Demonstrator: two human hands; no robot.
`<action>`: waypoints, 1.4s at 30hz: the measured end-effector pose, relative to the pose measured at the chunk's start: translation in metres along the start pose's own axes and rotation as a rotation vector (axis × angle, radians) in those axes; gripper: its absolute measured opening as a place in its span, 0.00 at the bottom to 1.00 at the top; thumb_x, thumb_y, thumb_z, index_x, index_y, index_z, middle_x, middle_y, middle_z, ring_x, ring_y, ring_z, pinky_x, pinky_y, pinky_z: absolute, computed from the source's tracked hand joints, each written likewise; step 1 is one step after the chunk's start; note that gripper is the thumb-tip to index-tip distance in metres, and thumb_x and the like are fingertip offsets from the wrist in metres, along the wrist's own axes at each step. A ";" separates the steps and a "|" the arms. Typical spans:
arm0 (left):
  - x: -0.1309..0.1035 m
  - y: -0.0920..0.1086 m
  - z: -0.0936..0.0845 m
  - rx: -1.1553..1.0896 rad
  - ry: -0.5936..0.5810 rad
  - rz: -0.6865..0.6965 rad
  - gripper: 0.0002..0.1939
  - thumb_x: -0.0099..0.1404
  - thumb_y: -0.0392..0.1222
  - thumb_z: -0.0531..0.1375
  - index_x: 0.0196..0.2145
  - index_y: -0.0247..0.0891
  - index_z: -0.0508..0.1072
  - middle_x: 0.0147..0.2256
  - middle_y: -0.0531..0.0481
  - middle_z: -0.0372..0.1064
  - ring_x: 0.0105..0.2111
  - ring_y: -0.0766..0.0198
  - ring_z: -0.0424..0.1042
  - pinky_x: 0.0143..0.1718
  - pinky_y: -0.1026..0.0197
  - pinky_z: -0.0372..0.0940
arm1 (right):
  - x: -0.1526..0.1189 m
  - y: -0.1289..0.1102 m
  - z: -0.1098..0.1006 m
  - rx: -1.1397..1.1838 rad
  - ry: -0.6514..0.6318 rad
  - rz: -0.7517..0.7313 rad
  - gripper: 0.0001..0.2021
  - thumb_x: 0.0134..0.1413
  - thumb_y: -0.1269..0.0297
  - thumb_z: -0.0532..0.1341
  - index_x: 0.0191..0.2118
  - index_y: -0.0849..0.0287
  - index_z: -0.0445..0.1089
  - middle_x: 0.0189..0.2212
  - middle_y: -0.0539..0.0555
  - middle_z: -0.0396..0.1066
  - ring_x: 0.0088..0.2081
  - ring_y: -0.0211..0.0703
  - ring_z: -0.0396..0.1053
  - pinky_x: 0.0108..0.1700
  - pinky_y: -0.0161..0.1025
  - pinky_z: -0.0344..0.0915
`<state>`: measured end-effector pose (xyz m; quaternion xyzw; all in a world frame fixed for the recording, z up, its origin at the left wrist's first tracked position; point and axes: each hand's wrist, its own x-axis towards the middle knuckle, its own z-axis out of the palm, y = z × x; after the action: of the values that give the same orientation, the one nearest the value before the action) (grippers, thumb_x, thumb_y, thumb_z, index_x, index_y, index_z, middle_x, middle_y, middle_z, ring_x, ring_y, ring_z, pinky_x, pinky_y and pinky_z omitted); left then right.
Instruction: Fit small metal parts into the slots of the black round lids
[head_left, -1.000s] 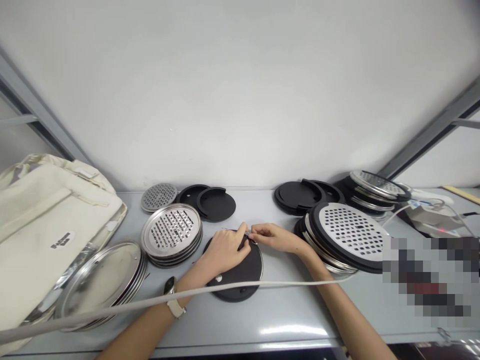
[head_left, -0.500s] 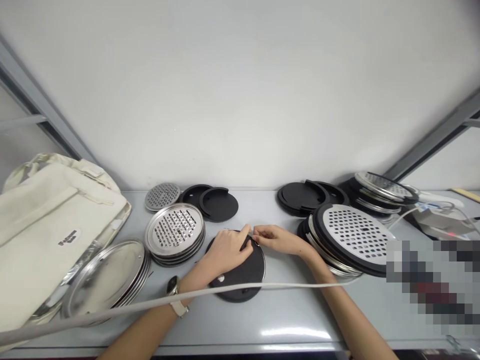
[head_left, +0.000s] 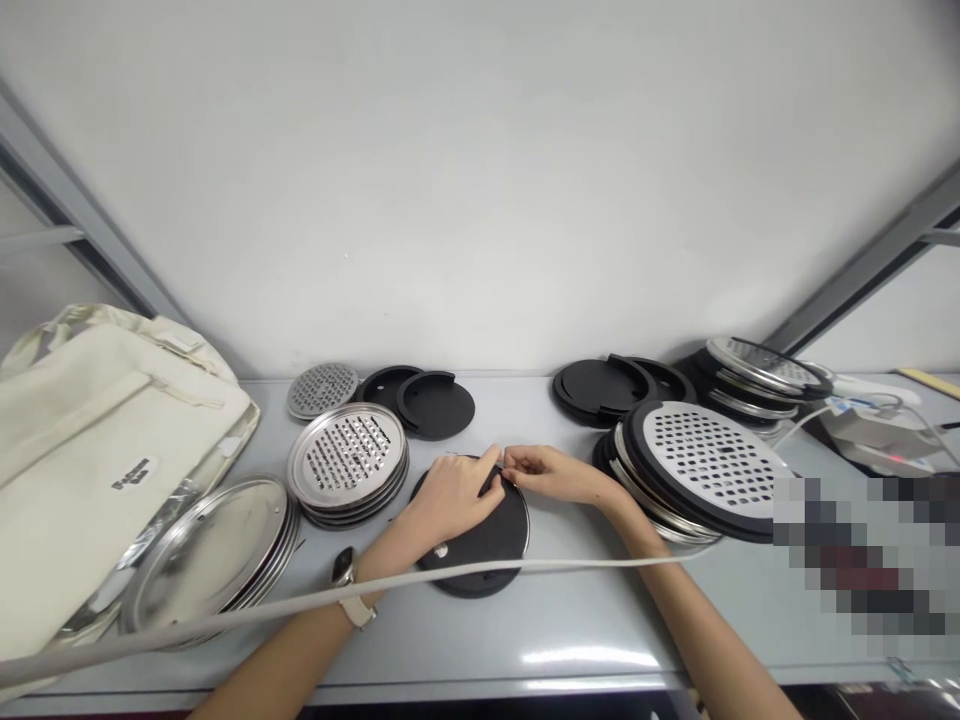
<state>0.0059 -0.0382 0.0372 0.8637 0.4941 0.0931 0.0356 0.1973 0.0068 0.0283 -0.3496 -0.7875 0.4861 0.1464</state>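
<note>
A black round disc [head_left: 487,545] with a thin shiny rim on its right side lies flat on the grey table in front of me. My left hand [head_left: 454,495] lies over its upper left part, with thumb and forefinger bent together at the far edge. At the upper right rim, my right hand [head_left: 544,472] has its thumb and fingertips pinched together, close to the left forefinger. What sits between those right fingertips is too small to make out. A white patch [head_left: 440,551] shows on the disc beside my left hand.
Left are stacked metal grater plates [head_left: 347,455], plain metal discs [head_left: 206,545] and a cream bag [head_left: 112,450]. Black rings [head_left: 435,403] and black discs [head_left: 604,388] lie at the back. Black-rimmed graters [head_left: 709,465] are piled right. A white cable [head_left: 480,570] crosses in front.
The view has shifted slightly. Both hands stay at the far edge of the black disc, with hardly any visible movement of the fingers.
</note>
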 end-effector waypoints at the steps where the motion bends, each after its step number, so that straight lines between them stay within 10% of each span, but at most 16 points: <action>1: 0.000 0.000 0.000 -0.002 0.001 0.001 0.10 0.67 0.44 0.47 0.41 0.40 0.63 0.26 0.50 0.70 0.27 0.58 0.71 0.27 0.62 0.55 | 0.000 0.000 0.000 0.004 -0.005 -0.007 0.15 0.57 0.52 0.53 0.27 0.59 0.55 0.22 0.44 0.49 0.25 0.32 0.47 0.28 0.32 0.51; 10: 0.000 -0.002 0.000 -0.031 -0.001 0.030 0.11 0.67 0.44 0.46 0.41 0.41 0.65 0.28 0.49 0.71 0.27 0.58 0.71 0.28 0.62 0.56 | -0.002 -0.009 -0.002 -0.067 -0.011 -0.031 0.17 0.60 0.52 0.49 0.36 0.60 0.67 0.26 0.48 0.58 0.27 0.35 0.53 0.32 0.34 0.55; 27: -0.003 -0.003 0.003 -0.216 0.160 -0.006 0.17 0.63 0.41 0.52 0.50 0.39 0.56 0.41 0.46 0.63 0.38 0.57 0.67 0.37 0.58 0.62 | -0.001 -0.003 -0.002 -0.097 -0.014 0.017 0.17 0.61 0.51 0.48 0.30 0.60 0.61 0.23 0.45 0.51 0.25 0.34 0.50 0.29 0.33 0.51; 42: 0.000 -0.005 0.006 -0.280 0.226 0.176 0.06 0.63 0.32 0.51 0.38 0.38 0.63 0.37 0.50 0.65 0.40 0.60 0.65 0.46 0.55 0.57 | 0.000 0.003 -0.001 -0.050 -0.008 -0.011 0.20 0.60 0.48 0.49 0.34 0.61 0.65 0.25 0.47 0.53 0.27 0.35 0.52 0.31 0.33 0.53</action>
<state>0.0029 -0.0358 0.0304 0.8743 0.3997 0.2599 0.0912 0.1988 0.0085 0.0264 -0.3466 -0.8019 0.4669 0.1372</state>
